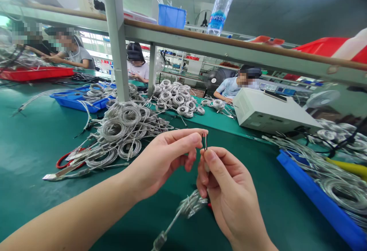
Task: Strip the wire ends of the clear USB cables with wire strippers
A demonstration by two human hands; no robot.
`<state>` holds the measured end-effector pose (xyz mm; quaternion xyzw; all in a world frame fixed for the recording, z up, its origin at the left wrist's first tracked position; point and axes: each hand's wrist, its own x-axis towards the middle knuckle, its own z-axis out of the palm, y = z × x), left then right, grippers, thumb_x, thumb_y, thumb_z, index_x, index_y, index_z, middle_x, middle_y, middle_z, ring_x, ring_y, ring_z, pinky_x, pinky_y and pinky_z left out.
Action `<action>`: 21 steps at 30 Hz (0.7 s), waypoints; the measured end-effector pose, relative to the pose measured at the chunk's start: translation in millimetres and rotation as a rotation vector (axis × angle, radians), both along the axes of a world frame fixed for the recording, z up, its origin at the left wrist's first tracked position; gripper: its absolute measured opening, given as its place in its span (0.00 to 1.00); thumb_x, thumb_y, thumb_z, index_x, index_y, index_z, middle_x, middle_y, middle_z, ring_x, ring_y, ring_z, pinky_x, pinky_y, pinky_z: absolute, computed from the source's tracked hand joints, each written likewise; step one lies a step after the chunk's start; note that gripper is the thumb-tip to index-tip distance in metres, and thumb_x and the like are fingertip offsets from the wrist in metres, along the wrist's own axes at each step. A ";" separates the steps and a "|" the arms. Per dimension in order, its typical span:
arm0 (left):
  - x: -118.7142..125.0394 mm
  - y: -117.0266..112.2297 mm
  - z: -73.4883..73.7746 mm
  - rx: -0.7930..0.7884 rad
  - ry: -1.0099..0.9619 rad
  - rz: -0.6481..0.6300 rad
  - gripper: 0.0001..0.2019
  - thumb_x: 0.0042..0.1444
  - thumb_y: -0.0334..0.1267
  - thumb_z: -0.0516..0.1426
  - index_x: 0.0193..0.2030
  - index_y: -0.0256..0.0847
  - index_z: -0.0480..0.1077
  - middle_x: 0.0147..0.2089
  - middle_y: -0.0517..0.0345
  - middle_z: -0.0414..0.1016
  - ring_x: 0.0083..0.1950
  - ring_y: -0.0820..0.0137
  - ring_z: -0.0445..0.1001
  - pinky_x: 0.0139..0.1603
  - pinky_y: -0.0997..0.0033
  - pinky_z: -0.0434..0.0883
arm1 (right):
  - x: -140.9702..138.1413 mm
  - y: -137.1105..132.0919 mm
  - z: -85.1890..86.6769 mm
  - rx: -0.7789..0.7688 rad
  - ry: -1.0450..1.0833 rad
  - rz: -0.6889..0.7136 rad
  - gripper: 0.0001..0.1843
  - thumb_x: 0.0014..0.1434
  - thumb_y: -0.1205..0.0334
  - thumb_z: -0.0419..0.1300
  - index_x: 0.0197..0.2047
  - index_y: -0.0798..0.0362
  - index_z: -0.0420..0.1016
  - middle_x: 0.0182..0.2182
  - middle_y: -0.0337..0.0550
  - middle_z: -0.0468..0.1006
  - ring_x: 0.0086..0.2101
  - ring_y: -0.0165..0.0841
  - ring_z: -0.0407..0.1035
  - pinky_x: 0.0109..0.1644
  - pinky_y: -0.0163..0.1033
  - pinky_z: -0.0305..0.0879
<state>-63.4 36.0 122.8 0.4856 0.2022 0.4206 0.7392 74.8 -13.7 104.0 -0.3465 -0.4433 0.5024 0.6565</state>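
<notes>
My right hand [229, 186] pinches the end of a clear-jacketed cable [192, 204] between thumb and fingers. From that grip thin black and light-coloured wires [204, 142] stick upward. My left hand [169, 149] is closed at their tips, thumb and index finger together against the wires; its other fingers curl below. The cable's coiled part hangs under my hands, and a clear moulded lump [159, 240] sits on it near the bottom edge. To the left of my hands lies a large pile of coiled cables [123, 123] with metal plugs.
On the green table [34, 140], a blue tray [318, 190] of cables stands right and another blue tray [76, 100] left. A white box-shaped device [275, 109] is ahead. A shelf [243, 48] crosses above, holding a water bottle [222, 6]. Several people work beyond.
</notes>
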 end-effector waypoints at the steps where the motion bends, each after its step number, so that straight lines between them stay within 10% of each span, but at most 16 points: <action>1: 0.1 1.6 0.0 0.020 0.024 -0.008 0.15 0.56 0.45 0.65 0.47 0.42 0.79 0.30 0.61 0.70 0.31 0.75 0.65 0.34 0.76 0.65 | 0.2 0.4 1.1 -0.015 0.017 0.016 0.09 0.62 0.57 0.65 0.32 0.52 0.78 0.22 0.36 0.70 0.20 0.24 0.62 0.20 0.27 0.62; 21: -10.2 20.1 2.0 0.102 -0.059 -0.165 0.03 0.50 0.30 0.68 0.30 0.37 0.79 0.33 0.60 0.76 0.28 0.80 0.70 0.29 0.81 0.66 | 6.1 0.7 4.3 -0.172 0.134 0.328 0.08 0.56 0.59 0.70 0.33 0.55 0.79 0.22 0.37 0.69 0.20 0.22 0.57 0.20 0.25 0.55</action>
